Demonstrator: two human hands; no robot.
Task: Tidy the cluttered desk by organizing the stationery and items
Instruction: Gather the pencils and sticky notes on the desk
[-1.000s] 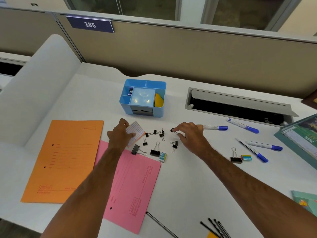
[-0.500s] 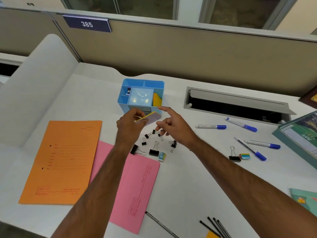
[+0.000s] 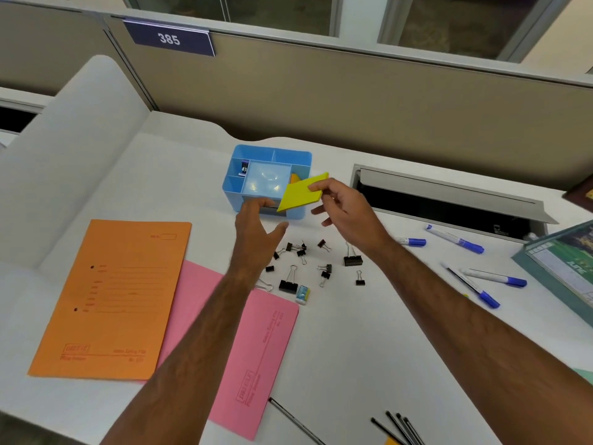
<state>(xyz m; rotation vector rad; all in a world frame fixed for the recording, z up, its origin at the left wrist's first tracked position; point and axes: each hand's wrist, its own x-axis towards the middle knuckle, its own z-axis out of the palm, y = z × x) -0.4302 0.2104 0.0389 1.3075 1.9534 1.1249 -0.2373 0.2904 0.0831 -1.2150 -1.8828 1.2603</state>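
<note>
Two flat paper folders are lying at the left of the white desk point(image 3: 337, 364): an orange rectangular folder point(image 3: 112, 300) and, partly tucked under its right edge, a pink rectangular folder point(image 3: 253, 354). Farther back, a light-blue plastic desk organizer point(image 3: 298, 216) with several compartments is standing near the partition. The left hand point(image 3: 258, 224) is hovering just in front of it with fingers relaxed and spread, gripping nothing. To its right, the right hand point(image 3: 348, 208) is pinching a yellow square pad of sticky notes point(image 3: 301, 194) by its right corner, holding it tilted in the air over the organizer's right front corner. Below both hands, a scatter of black metal binder clips point(image 3: 308, 264) is lying on the desk, with a small blue-and-yellow eraser point(image 3: 302, 294) just beside the near ones. At the right, several white markers with blue caps point(image 3: 475, 274) are lying well apart from each other.
</note>
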